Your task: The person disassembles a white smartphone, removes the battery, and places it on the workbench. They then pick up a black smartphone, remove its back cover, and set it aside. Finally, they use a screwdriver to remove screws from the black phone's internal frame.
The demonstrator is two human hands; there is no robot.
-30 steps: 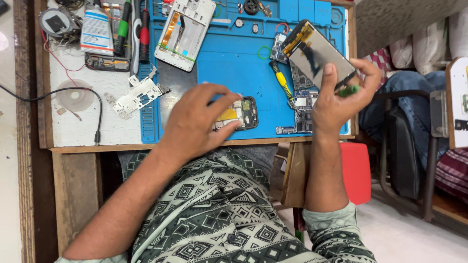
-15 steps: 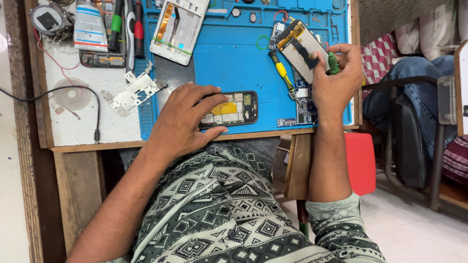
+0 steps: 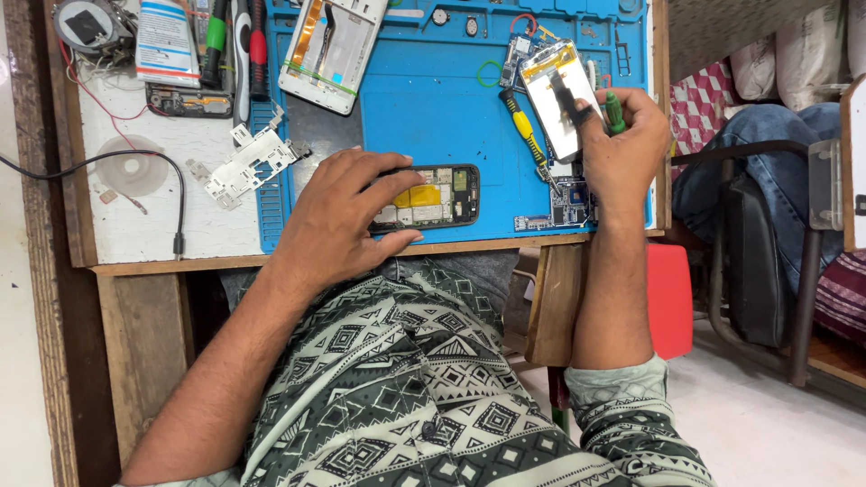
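Observation:
My left hand [image 3: 338, 216] lies spread over the left end of an opened black phone [image 3: 437, 197], pinning it to the blue work mat [image 3: 424, 117]; the phone's yellow and green insides show. My right hand [image 3: 631, 149] grips a green-handled screwdriver [image 3: 613, 112]. Its fingers also touch a detached display panel [image 3: 555, 95], which lies tilted at the mat's right side. A yellow-handled screwdriver [image 3: 521, 124] and a small circuit board [image 3: 566, 200] lie just beside that hand.
A white phone frame [image 3: 329, 43] lies at the mat's top. A metal bracket [image 3: 248, 162], black cable [image 3: 135, 167], tools [image 3: 236, 45] and a small dark phone [image 3: 189, 101] sit on the white board to the left. Another person's leg in jeans [image 3: 767, 144] is at the right.
My right hand has brought the display panel down from the air to the mat's right side. My left hand stays on the opened phone, whose right half now shows more.

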